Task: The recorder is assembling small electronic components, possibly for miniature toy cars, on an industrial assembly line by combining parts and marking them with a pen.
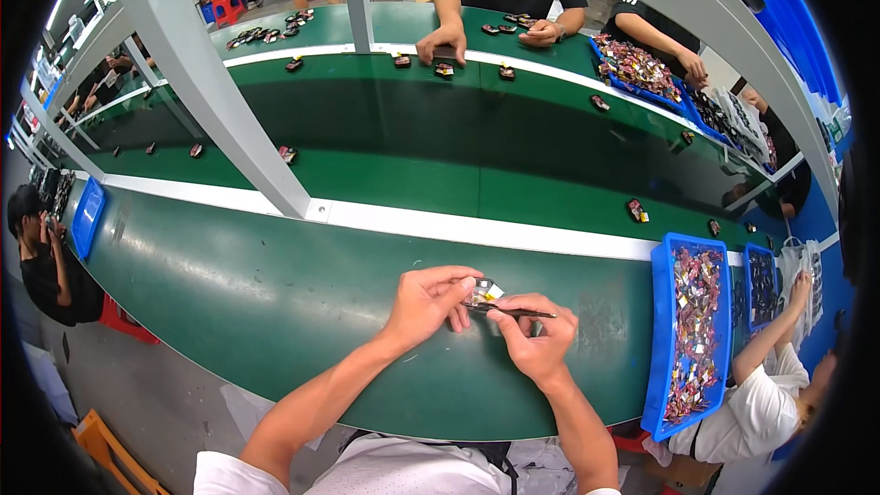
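Over the green bench [302, 284], my left hand [423, 301] pinches a small black-cased device [482, 291] between thumb and fingers. Pale and yellow parts show inside the casing. My right hand [541, 335] is closed around a thin black tool [530, 313] that looks like tweezers. The tool's tip reaches the near edge of the device, and its other end points to the right. Fingers hide part of the casing and the exact contact at the tip.
Right of my hands stands a blue tray [659, 339] full of small wired parts, with another blue tray [761, 284] beyond. Past a white rail [412, 223], the green conveyor [385, 183] carries several devices. Grey frame posts [225, 82] rise ahead. Co-workers sit opposite and at both sides.
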### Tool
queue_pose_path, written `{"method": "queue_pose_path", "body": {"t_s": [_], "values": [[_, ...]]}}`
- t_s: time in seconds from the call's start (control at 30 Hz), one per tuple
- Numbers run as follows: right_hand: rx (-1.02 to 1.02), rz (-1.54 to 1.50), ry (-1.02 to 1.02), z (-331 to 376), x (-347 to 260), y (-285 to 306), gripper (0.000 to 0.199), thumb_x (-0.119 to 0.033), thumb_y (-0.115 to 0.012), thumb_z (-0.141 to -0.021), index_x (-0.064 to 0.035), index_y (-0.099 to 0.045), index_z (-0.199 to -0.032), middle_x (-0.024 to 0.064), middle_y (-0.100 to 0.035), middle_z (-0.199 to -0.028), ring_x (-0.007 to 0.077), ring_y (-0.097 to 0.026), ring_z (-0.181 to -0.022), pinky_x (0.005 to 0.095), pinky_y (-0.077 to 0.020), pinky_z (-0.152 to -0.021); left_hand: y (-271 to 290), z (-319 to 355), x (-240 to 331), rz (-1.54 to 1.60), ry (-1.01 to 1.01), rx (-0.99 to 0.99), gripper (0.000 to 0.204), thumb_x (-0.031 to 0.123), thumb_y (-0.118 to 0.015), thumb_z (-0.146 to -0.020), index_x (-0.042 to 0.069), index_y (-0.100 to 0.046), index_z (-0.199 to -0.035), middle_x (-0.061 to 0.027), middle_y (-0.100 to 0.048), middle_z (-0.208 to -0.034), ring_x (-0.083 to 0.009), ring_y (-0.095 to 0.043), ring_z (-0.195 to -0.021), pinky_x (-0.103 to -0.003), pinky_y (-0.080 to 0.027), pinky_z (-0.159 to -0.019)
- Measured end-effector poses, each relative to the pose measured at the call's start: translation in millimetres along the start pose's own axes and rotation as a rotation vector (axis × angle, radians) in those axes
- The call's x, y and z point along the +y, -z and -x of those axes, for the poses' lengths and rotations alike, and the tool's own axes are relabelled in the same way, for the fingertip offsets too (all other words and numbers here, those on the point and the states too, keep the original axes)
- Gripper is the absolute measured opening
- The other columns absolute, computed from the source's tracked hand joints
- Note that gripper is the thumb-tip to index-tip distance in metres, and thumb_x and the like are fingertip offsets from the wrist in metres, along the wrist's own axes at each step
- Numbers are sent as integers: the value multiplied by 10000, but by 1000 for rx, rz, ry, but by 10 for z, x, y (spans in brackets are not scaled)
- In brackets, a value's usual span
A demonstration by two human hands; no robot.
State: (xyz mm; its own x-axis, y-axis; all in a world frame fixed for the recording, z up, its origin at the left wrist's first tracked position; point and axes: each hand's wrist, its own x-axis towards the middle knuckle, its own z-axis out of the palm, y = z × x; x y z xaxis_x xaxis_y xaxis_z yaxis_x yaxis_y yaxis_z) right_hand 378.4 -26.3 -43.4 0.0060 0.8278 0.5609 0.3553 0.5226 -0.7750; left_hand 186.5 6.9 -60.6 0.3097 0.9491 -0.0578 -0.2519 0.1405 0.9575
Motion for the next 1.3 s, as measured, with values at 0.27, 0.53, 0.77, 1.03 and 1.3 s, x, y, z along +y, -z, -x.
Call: {"method": "queue_pose_path", "body": {"t_s": [0.27,0.53,0.77,1.03,1.3], "values": [[5,-5,56,-16,1,6,169,4,-845,-744,-38,-740,-870,81,-768,-839,44,-416,-403,219,-314,-408,-22,8,-2,-7,-14,18,237,80,-591,-1021,-82,-678,-1171,-129,-706,-829,-149,-679,-602,-248,-553,-499],[13,-2,59,-12,-38,4,176,17,-844,-730,-39,-743,-864,89,-774,-848,43,-420,-397,214,-325,-407,-33,4,-23,-8,-45,75,244,93,-601,-1020,-84,-678,-1169,-120,-701,-798,-147,-670,-590,-254,-553,-496],[-10,44,71,-27,-38,-13,167,15,-845,-732,-40,-748,-857,78,-780,-855,43,-423,-393,215,-331,-408,-51,14,-5,-28,-42,80,238,83,-604,-1016,-83,-679,-1170,-116,-699,-784,-140,-670,-591,-252,-552,-494],[-23,31,42,-17,-37,-12,148,5,-844,-744,-40,-748,-848,81,-779,-853,46,-422,-398,220,-331,-411,-63,25,10,-32,-30,65,227,71,-604,-1013,-76,-684,-1167,-120,-704,-800,-137,-672,-596,-248,-549,-495],[-66,45,26,-37,-38,24,117,17,-824,-757,-47,-749,-819,75,-773,-808,53,-455,-412,222,-351,-420,-58,22,-21,-18,-13,55,228,107,-628,-1005,-60,-698,-1143,-92,-704,-755,-128,-660,-569,-248,-521,-473]]}}
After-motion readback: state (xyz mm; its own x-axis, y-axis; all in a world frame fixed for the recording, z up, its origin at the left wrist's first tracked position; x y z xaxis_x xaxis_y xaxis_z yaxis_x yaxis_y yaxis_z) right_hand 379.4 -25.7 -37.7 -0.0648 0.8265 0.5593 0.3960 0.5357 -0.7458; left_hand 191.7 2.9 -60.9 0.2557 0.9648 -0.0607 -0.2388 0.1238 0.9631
